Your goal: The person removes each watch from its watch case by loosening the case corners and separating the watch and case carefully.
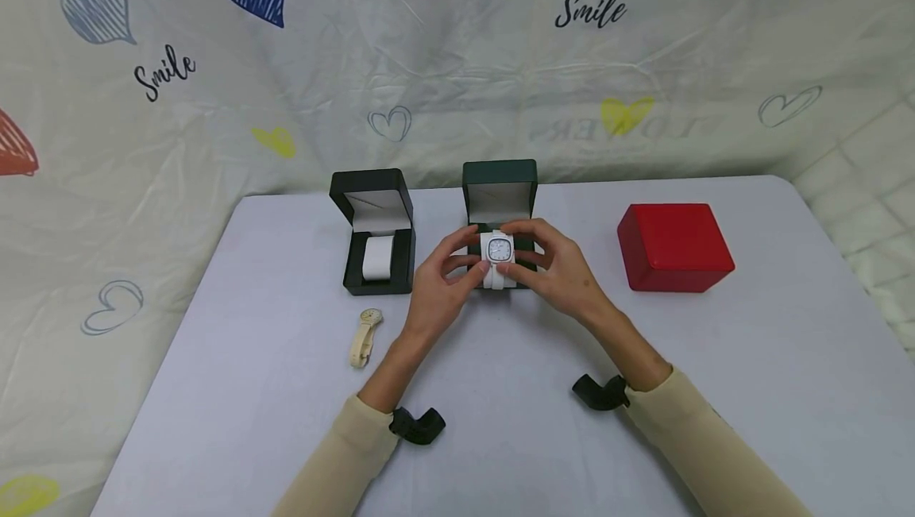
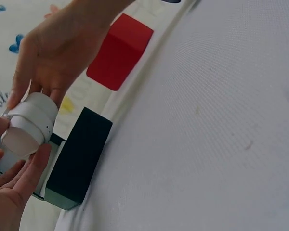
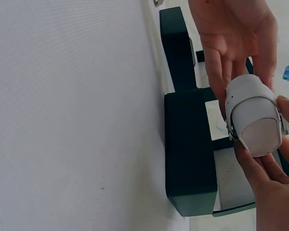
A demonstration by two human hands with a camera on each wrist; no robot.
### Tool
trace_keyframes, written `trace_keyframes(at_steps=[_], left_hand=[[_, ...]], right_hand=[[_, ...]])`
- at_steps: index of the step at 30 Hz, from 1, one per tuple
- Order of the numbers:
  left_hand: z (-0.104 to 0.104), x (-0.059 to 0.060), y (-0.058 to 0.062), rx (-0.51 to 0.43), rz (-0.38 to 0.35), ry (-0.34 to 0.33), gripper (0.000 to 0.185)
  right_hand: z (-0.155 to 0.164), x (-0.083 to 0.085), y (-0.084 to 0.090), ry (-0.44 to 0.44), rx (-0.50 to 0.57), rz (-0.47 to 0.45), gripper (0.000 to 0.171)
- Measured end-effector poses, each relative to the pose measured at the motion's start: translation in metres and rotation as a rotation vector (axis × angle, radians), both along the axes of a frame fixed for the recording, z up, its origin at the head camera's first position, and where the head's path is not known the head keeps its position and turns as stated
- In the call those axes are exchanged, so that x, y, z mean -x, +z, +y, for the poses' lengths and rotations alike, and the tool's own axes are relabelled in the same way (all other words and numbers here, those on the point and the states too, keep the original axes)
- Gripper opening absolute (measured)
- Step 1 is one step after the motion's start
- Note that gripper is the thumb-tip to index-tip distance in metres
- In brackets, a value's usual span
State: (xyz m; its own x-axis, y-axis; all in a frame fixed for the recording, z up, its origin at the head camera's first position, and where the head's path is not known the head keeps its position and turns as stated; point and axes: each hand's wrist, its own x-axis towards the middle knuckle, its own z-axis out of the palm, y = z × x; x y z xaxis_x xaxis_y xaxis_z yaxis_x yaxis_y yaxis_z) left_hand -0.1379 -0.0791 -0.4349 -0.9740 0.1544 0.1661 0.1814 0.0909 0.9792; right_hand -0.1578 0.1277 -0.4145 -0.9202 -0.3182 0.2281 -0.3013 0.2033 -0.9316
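A white watch with a square face is wrapped round a white cushion. Both hands hold it just above the open dark green box. My left hand pinches its left side, and my right hand pinches its right side. In the left wrist view the strapped cushion sits between the left hand's fingers and the right hand's fingers. The right wrist view shows the green box below the watch.
An open black box holding a white cushion stands left of the green box. A beige watch lies flat on the grey table in front of it. A shut red box stands at the right.
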Motion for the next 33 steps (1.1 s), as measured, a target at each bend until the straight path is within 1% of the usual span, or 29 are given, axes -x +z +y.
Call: trace_keyframes(at_steps=[5, 9, 11, 16, 20, 24, 27, 33], left_hand=[[-0.001, 0.001, 0.001, -0.006, -0.021, -0.031, 0.060], [-0.001, 0.002, 0.003, -0.023, -0.020, -0.063, 0.056], [-0.001, 0.003, 0.003, -0.029, -0.012, -0.071, 0.053], [0.000, 0.002, 0.002, -0.021, 0.005, -0.055, 0.051], [0.000, 0.001, 0.001, -0.037, 0.007, -0.049, 0.052], [0.001, 0.002, -0.001, -0.075, 0.002, -0.053, 0.050], [0.001, 0.003, -0.001, -0.082, 0.010, -0.059, 0.048], [0.001, 0.004, -0.002, -0.074, 0.036, -0.064, 0.048]], right_hand=[[0.001, -0.001, -0.001, 0.008, 0.034, -0.005, 0.055], [0.002, -0.002, -0.002, 0.012, 0.047, -0.002, 0.056], [0.003, -0.003, -0.002, 0.012, 0.026, 0.003, 0.058], [0.004, -0.004, -0.006, 0.015, -0.088, 0.033, 0.068], [0.005, -0.005, -0.007, 0.043, -0.130, 0.059, 0.077], [0.004, -0.007, -0.009, 0.054, -0.139, 0.081, 0.084], [0.003, -0.009, -0.011, 0.052, -0.134, 0.088, 0.086], [0.000, -0.010, -0.013, 0.059, -0.102, 0.103, 0.083]])
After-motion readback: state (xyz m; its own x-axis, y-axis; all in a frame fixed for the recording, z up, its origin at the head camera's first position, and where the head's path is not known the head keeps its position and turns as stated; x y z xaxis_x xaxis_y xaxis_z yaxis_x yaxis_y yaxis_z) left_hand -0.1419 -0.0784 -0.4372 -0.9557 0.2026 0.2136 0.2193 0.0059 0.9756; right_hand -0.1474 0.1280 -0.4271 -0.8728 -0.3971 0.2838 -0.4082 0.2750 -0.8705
